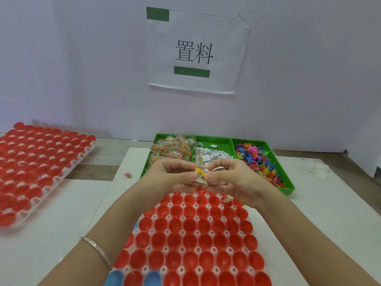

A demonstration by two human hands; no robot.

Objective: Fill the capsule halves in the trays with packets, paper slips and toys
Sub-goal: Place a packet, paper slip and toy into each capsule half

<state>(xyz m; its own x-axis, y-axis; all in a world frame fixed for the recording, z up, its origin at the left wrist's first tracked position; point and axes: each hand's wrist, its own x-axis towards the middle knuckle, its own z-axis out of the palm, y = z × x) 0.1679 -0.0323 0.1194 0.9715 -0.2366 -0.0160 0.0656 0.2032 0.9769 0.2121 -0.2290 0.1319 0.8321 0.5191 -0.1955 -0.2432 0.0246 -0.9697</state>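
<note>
A green plastic three-compartment bin (288, 186) sat at centre right of the frame on the white-covered bench (61, 213), its near left corner hidden behind the hands. Its left compartment held clear packets (171, 147) with coloured contents, the middle one white paper slips (214, 154), and the right one a heap of small coloured plastic toys (257, 159). A stray packet (127, 175) lay on the bench just left of the bin. At the left edge lay a second white tray (68, 172) of red halves, well apart from the bin, its contents too blurred to tell. A silver bangle (97, 250) circled the left wrist.

At lower centre, a white plastic tray (181, 249) carried rows of red capsule halves (191, 240), open side up and mostly hollow, with a few blue capsule halves (115, 278) at its lower left corner. One half near the right wrist held a packet (226, 200). The hands covered the tray's farthest row.

Above that far edge, the left hand (175, 176) had its fingers curled, pinching a small yellow toy (200, 173). The right hand (231, 178), also curled, pinched a folded paper slip (218, 168), thumb touching the toy.

At upper centre, a white paper sign (195, 27) on the pale wall read "置料" in black, with one green rectangle at its top left corner and another below the characters.
</note>
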